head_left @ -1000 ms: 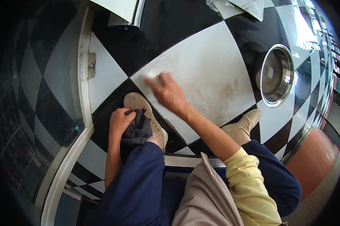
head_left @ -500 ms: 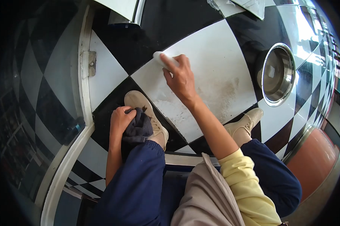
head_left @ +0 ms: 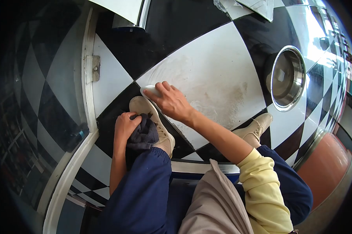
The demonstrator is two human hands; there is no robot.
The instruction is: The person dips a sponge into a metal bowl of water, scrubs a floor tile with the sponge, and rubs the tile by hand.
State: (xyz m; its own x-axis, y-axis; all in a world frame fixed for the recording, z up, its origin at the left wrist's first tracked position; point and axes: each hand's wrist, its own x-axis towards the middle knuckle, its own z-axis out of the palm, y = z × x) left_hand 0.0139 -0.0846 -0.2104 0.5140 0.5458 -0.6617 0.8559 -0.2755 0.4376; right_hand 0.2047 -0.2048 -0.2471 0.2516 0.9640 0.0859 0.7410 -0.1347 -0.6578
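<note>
My right hand [head_left: 171, 102] is closed around a smooth white rounded block [head_left: 151, 91], whose exact kind I cannot make out. It presses the block to the left edge of a white floor tile [head_left: 219, 58] that carries brown smears and gritty dirt, close to the toe of my left shoe [head_left: 141, 104]. My left hand [head_left: 125, 125] grips a dark grey cloth [head_left: 144, 132] beside that same shoe. The cloth hangs bunched over the shoe's side.
A shiny metal bowl [head_left: 297, 99] with water and something pale inside stands at the right. A white door frame [head_left: 88, 78] with a metal plate runs down the left. An orange rounded seat [head_left: 326, 167] is at lower right, and a white cabinet corner [head_left: 123, 8] juts in at the top.
My right hand has drawn the white block down and left, from the tile's upper left edge toward my left shoe. My left hand and the cloth stay nearly still.
</note>
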